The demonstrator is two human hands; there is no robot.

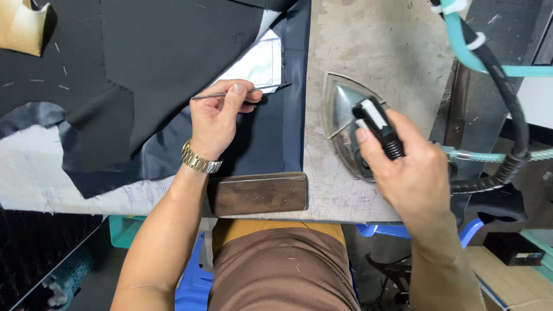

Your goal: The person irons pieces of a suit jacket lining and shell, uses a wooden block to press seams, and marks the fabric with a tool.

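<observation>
My left hand (218,118), with a metal watch on the wrist, pinches a thin metal awl (214,95) that lies across dark navy cloth (271,138). A white pocket piece (259,60) shows just beyond the tool's tip, under a large black fabric panel (167,52). My right hand (412,167) grips the black handle of a steam iron (345,109), which rests flat on the worn grey pressing table (374,46), to the right of the cloth.
A dark wooden block (257,194) lies at the table's near edge between my arms. A black hose and teal tubes (501,80) run from the iron up the right side. A tan pad (20,26) sits at the far left corner. Blue stool below.
</observation>
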